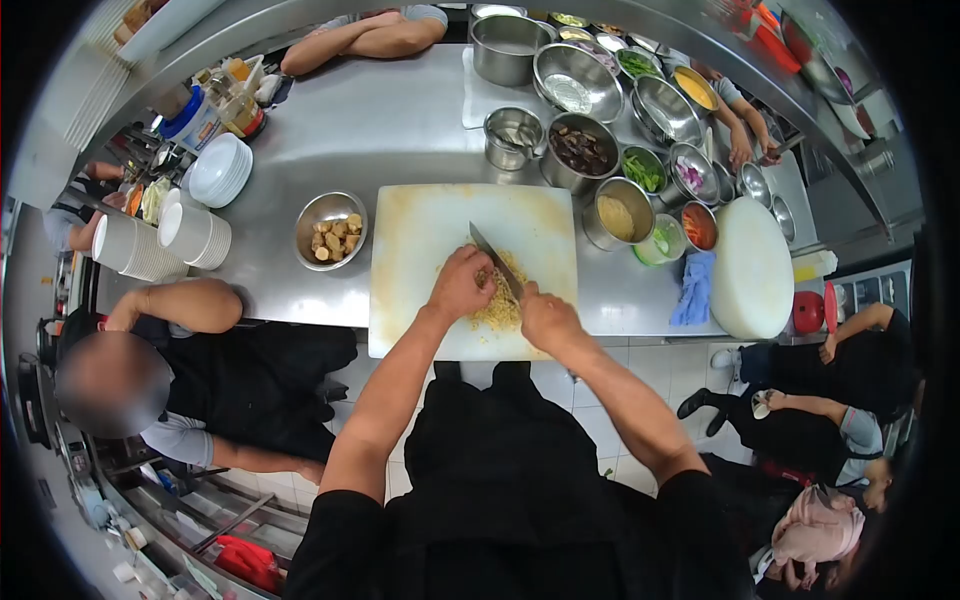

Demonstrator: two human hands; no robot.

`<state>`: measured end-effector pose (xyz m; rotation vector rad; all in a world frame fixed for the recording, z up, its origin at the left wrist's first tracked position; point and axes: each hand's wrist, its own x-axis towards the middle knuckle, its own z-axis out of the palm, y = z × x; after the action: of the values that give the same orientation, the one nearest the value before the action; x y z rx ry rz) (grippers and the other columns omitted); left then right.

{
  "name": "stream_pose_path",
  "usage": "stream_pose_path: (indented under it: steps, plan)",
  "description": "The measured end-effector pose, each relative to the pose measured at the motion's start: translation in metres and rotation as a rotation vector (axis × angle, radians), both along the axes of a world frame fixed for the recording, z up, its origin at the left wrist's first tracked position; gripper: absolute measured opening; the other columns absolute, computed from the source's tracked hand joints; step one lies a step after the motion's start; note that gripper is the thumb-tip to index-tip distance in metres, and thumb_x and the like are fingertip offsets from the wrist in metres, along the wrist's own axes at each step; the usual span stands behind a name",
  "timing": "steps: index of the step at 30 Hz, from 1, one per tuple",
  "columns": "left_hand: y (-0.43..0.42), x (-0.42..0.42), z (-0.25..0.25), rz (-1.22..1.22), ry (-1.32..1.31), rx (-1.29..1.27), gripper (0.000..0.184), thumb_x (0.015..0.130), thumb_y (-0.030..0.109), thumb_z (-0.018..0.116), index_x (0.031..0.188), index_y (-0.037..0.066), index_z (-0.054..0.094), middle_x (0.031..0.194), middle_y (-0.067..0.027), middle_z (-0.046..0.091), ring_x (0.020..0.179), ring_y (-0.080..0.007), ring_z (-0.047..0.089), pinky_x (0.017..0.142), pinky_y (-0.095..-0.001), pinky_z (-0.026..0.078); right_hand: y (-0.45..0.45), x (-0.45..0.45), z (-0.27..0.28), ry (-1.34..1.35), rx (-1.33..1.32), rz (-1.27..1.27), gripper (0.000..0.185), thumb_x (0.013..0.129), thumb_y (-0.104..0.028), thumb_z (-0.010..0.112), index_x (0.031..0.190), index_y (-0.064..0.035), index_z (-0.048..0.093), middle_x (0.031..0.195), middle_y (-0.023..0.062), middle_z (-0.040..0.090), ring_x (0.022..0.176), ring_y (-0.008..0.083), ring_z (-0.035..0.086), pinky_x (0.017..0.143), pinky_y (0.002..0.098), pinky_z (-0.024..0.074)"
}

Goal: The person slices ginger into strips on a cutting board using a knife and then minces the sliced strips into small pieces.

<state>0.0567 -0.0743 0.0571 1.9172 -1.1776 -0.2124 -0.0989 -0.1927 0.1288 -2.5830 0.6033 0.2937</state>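
My right hand (pixel 552 322) grips the handle of a kitchen knife (pixel 496 262), whose dark blade points up and to the left across the white cutting board (pixel 410 235). My left hand (pixel 464 282) is closed beside the blade, fingers curled down at the chopped pile; whatever they pinch is hidden. Finely chopped yellow bits (pixel 496 308), looking like ginger or garlic, lie under and around the blade. Left of the board stands a steel bowl (pixel 312 254) of brown-skinned, yellow-fleshed chunks (pixel 335 240).
At the right are several steel pots and bowls of ingredients, a pot of dark pieces (pixel 582 150), a blue cloth (pixel 692 290) and a round white board (pixel 752 268). Stacked white bowls (pixel 195 235) stand left. Co-workers are near both sides; folded arms (pixel 365 40) rest across the counter.
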Motion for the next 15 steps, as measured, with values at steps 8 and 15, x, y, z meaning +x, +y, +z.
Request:
stream_pose_path:
  steps: [8,15]
  plan:
    - [0.003,0.012,-0.001,0.049,0.076,0.069,0.014,0.07,0.007,0.065,0.083,0.003,0.063,0.086,-0.0143,0.058,0.088,-0.0352,0.058,0.08,-0.0419,0.05,0.012,-0.001,-0.011,-0.048,-0.012,0.016,0.02,0.084,-0.002,0.049,0.102,0.0066,0.049,0.082,0.0324,0.066,0.08,0.0473,0.068,0.074,0.054,0.0538]
    - [0.013,0.013,0.0,0.064,0.029,0.008,0.013,0.069,0.005,0.066,0.081,0.003,0.063,0.086,-0.0146,0.059,0.083,-0.0335,0.059,0.072,-0.0404,0.052,0.023,0.003,-0.001,0.012,0.003,0.004,0.02,0.085,-0.002,0.047,0.102,0.0078,0.05,0.085,0.0322,0.067,0.082,0.0479,0.068,0.074,0.0539,0.0535]
